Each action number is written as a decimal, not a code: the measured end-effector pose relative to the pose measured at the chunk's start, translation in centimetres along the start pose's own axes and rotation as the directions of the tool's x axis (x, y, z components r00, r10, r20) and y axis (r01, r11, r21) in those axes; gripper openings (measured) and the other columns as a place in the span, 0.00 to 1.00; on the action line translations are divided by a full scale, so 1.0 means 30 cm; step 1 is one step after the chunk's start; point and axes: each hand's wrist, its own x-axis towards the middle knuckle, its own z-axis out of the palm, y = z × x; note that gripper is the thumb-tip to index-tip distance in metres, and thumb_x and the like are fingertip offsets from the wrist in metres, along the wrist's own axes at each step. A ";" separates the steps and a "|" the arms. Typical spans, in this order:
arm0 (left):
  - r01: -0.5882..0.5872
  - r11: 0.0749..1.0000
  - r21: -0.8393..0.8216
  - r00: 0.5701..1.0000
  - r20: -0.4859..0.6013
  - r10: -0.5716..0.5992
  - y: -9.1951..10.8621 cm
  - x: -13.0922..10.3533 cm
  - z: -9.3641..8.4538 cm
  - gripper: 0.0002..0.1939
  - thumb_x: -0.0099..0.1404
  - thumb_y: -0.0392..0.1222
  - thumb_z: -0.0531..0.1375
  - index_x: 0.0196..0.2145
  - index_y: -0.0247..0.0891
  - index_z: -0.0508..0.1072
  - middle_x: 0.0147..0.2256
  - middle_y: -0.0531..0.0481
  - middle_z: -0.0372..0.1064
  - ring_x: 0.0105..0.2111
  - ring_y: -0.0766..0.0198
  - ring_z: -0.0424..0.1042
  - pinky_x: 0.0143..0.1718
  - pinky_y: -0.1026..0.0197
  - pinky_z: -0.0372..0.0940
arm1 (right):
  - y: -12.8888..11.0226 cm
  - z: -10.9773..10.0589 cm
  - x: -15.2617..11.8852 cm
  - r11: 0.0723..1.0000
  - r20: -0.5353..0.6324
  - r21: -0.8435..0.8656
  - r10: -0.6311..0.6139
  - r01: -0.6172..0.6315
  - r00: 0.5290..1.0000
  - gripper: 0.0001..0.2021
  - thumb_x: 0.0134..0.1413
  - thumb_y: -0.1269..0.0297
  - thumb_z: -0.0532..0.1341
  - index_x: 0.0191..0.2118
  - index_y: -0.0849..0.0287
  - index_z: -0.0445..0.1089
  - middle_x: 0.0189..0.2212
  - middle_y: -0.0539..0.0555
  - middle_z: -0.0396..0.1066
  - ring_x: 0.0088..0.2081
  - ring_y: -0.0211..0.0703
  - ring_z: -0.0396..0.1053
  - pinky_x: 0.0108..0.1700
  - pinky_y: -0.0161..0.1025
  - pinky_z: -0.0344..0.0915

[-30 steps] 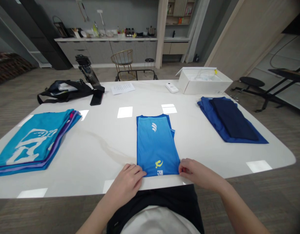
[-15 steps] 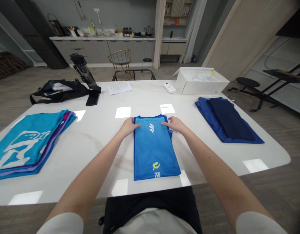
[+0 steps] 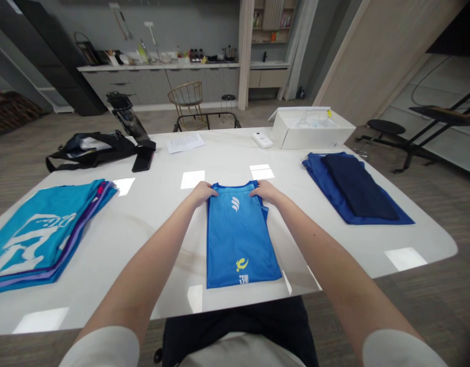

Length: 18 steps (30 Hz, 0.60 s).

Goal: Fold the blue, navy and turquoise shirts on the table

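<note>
A folded blue shirt (image 3: 240,234) lies flat on the white table (image 3: 151,204) in front of me, with a white logo near its far edge and a yellow mark near the front. At its far left corner my left hand (image 3: 204,193) pinches the cloth, thumb on top. My right hand (image 3: 263,190) grips the far right corner the same way. Left of it is a stack of folded shirts (image 3: 47,224), turquoise on top, with purple and blue layers below. Dark blue folded clothes (image 3: 357,188) lie to the right.
Along the table's far side are a black bag (image 3: 89,150), a bottle (image 3: 128,117), a phone (image 3: 143,158), a paper sheet (image 3: 185,143), a small white device (image 3: 262,140) and an open white box (image 3: 313,133). Beyond stands a chair (image 3: 186,97).
My right hand has moved inward onto the shirt's far right corner and closed on the cloth. My left hand has closed more firmly on the left corner. The view has shifted slightly.
</note>
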 end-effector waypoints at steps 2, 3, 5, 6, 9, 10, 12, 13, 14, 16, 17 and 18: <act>-0.068 0.997 -0.020 0.997 0.025 0.069 -0.002 -0.009 0.001 0.14 0.42 0.43 0.73 0.26 0.37 0.75 0.24 0.51 0.72 0.31 0.56 0.73 0.33 0.57 0.66 | 0.003 -0.015 -0.011 0.999 0.009 0.043 0.011 -0.011 1.000 0.07 0.41 0.73 0.68 0.31 0.62 0.76 0.30 0.52 0.79 0.33 0.43 0.76 0.34 0.33 0.69; -0.119 0.993 -0.022 0.992 0.032 0.119 -0.003 -0.012 0.001 0.14 0.43 0.44 0.72 0.28 0.37 0.76 0.26 0.51 0.73 0.32 0.56 0.73 0.35 0.57 0.67 | 0.008 -0.027 -0.019 0.998 0.004 0.061 0.005 -0.005 1.000 0.06 0.42 0.71 0.68 0.31 0.62 0.77 0.30 0.53 0.79 0.34 0.44 0.76 0.35 0.34 0.70; -0.227 0.974 -0.001 0.973 0.036 0.227 0.001 -0.016 0.001 0.15 0.48 0.47 0.69 0.32 0.38 0.77 0.29 0.50 0.75 0.34 0.56 0.73 0.37 0.57 0.67 | 0.024 -0.060 -0.047 0.995 -0.025 0.093 -0.040 0.043 0.999 0.05 0.45 0.67 0.68 0.31 0.61 0.78 0.31 0.53 0.80 0.36 0.46 0.77 0.37 0.35 0.71; -0.272 0.962 0.019 0.962 0.038 0.272 0.010 -0.017 0.003 0.15 0.50 0.48 0.68 0.34 0.38 0.77 0.31 0.50 0.75 0.35 0.57 0.73 0.38 0.57 0.66 | 0.035 -0.081 -0.067 0.991 -0.047 0.107 -0.075 0.079 0.996 0.06 0.46 0.65 0.69 0.31 0.61 0.78 0.31 0.53 0.80 0.37 0.47 0.77 0.39 0.36 0.72; -0.380 0.922 0.074 0.924 0.060 0.377 0.073 -0.021 0.030 0.14 0.55 0.49 0.65 0.37 0.39 0.76 0.31 0.52 0.73 0.34 0.59 0.72 0.37 0.59 0.64 | 0.077 -0.162 -0.148 0.973 -0.117 0.146 -0.162 0.179 0.980 0.09 0.47 0.61 0.71 0.34 0.61 0.80 0.33 0.54 0.81 0.40 0.51 0.77 0.41 0.39 0.73; -0.409 0.908 0.092 0.912 0.070 0.403 0.106 -0.024 0.049 0.13 0.56 0.49 0.65 0.36 0.39 0.75 0.30 0.53 0.72 0.33 0.60 0.71 0.37 0.60 0.63 | 0.093 -0.193 -0.181 0.967 -0.137 0.161 -0.177 0.198 0.975 0.11 0.47 0.60 0.71 0.35 0.60 0.80 0.34 0.54 0.81 0.41 0.52 0.77 0.42 0.40 0.73; -0.460 0.879 0.125 0.887 0.095 0.451 0.184 -0.028 0.102 0.11 0.58 0.48 0.64 0.35 0.39 0.74 0.29 0.54 0.71 0.32 0.61 0.70 0.36 0.61 0.62 | 0.130 -0.259 -0.250 0.959 -0.181 0.176 -0.192 0.224 0.965 0.12 0.49 0.58 0.70 0.36 0.59 0.80 0.36 0.54 0.81 0.41 0.53 0.77 0.42 0.42 0.74; -0.485 0.864 0.137 0.874 0.112 0.473 0.227 -0.030 0.136 0.10 0.58 0.48 0.64 0.35 0.40 0.74 0.29 0.54 0.71 0.32 0.61 0.70 0.36 0.61 0.62 | 0.150 -0.292 -0.285 0.958 -0.209 0.169 -0.194 0.231 0.958 0.12 0.50 0.57 0.70 0.36 0.59 0.79 0.36 0.54 0.81 0.41 0.53 0.77 0.42 0.42 0.74; -0.509 0.848 0.146 0.860 0.134 0.493 0.272 -0.032 0.175 0.10 0.58 0.47 0.63 0.35 0.40 0.74 0.29 0.54 0.71 0.33 0.61 0.70 0.36 0.61 0.62 | 0.172 -0.326 -0.318 0.960 -0.242 0.152 -0.195 0.236 0.950 0.12 0.50 0.56 0.69 0.35 0.59 0.79 0.36 0.54 0.81 0.40 0.53 0.77 0.41 0.42 0.74; -0.558 0.816 0.150 0.827 0.187 0.531 0.360 -0.034 0.263 0.09 0.58 0.45 0.63 0.36 0.40 0.74 0.30 0.54 0.71 0.34 0.61 0.70 0.37 0.61 0.62 | 0.220 -0.395 -0.378 0.967 -0.315 0.101 -0.192 0.234 0.929 0.13 0.51 0.53 0.69 0.34 0.59 0.78 0.34 0.55 0.80 0.39 0.54 0.77 0.40 0.43 0.73; -0.582 0.799 0.149 0.808 0.215 0.549 0.404 -0.034 0.311 0.09 0.58 0.44 0.63 0.36 0.40 0.74 0.31 0.54 0.72 0.34 0.60 0.70 0.37 0.61 0.62 | 0.244 -0.430 -0.405 0.971 -0.352 0.078 -0.186 0.227 0.917 0.14 0.51 0.52 0.69 0.34 0.59 0.78 0.34 0.55 0.80 0.39 0.55 0.76 0.39 0.44 0.73; -0.608 0.780 0.146 0.786 0.246 0.567 0.447 -0.034 0.360 0.08 0.58 0.44 0.63 0.36 0.39 0.74 0.31 0.53 0.72 0.35 0.60 0.70 0.38 0.60 0.62 | 0.269 -0.466 -0.430 0.975 -0.386 0.062 -0.174 0.214 0.906 0.15 0.51 0.51 0.69 0.34 0.59 0.78 0.33 0.56 0.80 0.39 0.56 0.76 0.39 0.45 0.73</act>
